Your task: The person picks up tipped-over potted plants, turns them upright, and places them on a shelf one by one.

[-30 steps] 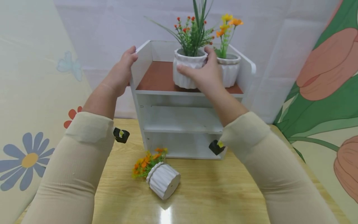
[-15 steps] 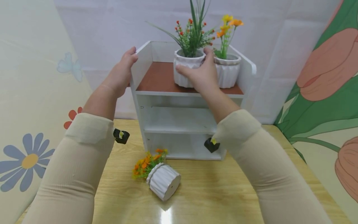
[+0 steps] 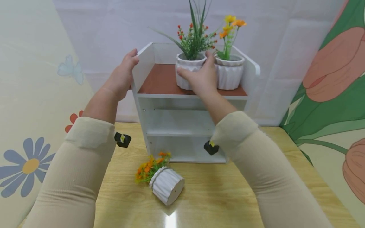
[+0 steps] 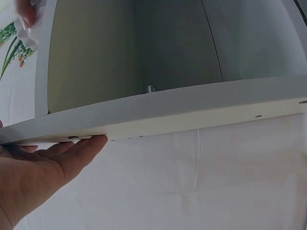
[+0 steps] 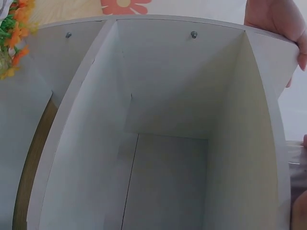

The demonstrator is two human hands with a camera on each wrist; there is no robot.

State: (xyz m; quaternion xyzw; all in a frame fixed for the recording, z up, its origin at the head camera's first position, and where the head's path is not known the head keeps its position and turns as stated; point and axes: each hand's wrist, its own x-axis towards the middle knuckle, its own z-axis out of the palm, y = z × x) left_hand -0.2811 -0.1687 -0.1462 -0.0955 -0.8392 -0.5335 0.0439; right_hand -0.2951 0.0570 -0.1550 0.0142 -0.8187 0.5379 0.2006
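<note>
My right hand [image 3: 202, 74] grips a white fluted flowerpot [image 3: 186, 77] at its right side, thumb across the front and a fingertip at the rim. Long green leaves and small red flowers [image 3: 196, 41] rise from it. The pot is upright on the brown top board [image 3: 159, 77] of a small white shelf [image 3: 182, 122]. My left hand [image 3: 121, 74] holds the shelf's left side panel [image 3: 143, 68] near its top edge; in the left wrist view its fingers [image 4: 88, 148] lie along the outer face. The right wrist view mostly looks into the shelf's compartment [image 5: 168, 177], and the held pot is largely out of sight there.
Right of the held pot stands another white pot [image 3: 231, 74] with yellow-orange flowers. A third white pot [image 3: 166, 185] with orange flowers lies on its side on the wooden table [image 3: 216, 199], in front of the shelf. White cloth [image 3: 99, 28] hangs behind.
My right hand has shifted the pot with red flowers slightly left along the top board, widening the gap from the pot on its right. My left hand stays on the side panel.
</note>
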